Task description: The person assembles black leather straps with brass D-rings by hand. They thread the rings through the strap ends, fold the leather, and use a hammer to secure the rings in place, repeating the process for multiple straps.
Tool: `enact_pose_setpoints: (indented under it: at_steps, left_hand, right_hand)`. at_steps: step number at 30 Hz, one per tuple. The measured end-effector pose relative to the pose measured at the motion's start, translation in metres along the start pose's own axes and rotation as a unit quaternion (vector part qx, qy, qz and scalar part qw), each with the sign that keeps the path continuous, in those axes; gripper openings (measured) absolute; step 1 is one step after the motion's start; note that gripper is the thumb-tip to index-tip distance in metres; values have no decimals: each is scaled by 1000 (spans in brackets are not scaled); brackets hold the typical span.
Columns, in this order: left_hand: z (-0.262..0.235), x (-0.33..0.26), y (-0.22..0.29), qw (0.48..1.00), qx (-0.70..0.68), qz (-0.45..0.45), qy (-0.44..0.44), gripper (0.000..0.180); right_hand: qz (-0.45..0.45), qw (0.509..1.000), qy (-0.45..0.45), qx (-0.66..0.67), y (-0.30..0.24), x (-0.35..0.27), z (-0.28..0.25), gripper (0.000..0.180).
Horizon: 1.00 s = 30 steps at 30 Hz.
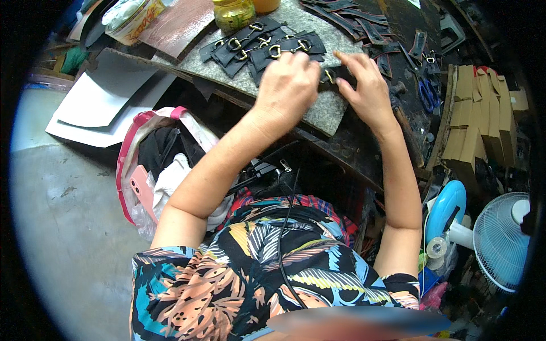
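Note:
Above a grey stone slab [333, 116], my right hand [368, 91] grips a short black leather-like strap [343, 73] between thumb and fingers. A gold-coloured metal ring [329, 76] shows at the strap's left end. My left hand [289, 85] is closed just left of it, knuckles up and slightly blurred; its fingertips, and anything in them, are hidden. Beyond the left hand lies a pile of similar black straps [230, 63] with gold-coloured metal fittings.
A yellow jar [233, 16] stands at the slab's far edge. Loose dark strips [364, 25], blue-handled scissors [427, 95] and pliers [410, 59] lie rightward. Cardboard pieces [472, 122] and a fan [503, 241] are at right. An open bag [126, 165] with a pink phone [142, 190] sits left.

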State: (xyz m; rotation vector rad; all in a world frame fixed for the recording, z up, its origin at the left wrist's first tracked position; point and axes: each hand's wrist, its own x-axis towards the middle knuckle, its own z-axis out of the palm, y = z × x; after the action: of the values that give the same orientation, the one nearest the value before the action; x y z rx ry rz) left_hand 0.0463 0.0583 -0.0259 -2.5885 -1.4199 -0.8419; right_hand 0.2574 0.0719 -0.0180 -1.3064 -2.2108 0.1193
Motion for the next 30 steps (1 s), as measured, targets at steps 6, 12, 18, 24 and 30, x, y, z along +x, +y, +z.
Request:
enact_pose_setpoints:
  at_steps: [6, 12, 18, 24, 30]
  left_hand:
    - [-7, 2, -18, 994, 60, -16, 94, 76]
    - [16, 11, -25, 987, 161, 14, 13, 49]
    - [27, 24, -35, 982, 181, -15, 43, 48]
    - [27, 22, -29, 981, 189, -21, 36, 52]
    - [28, 22, -28, 976, 213, -18, 29, 54]
  right_hand:
    - [-35, 999, 37, -19, -7, 5, 27, 51]
    - [17, 996, 12, 84, 3, -6, 2, 31]
    - [131, 985, 12, -115, 20, -56, -71, 29]
    - [186, 975, 10, -120, 53, -110, -84, 31]
    - [225, 971, -56, -63, 100, -101, -115, 28]
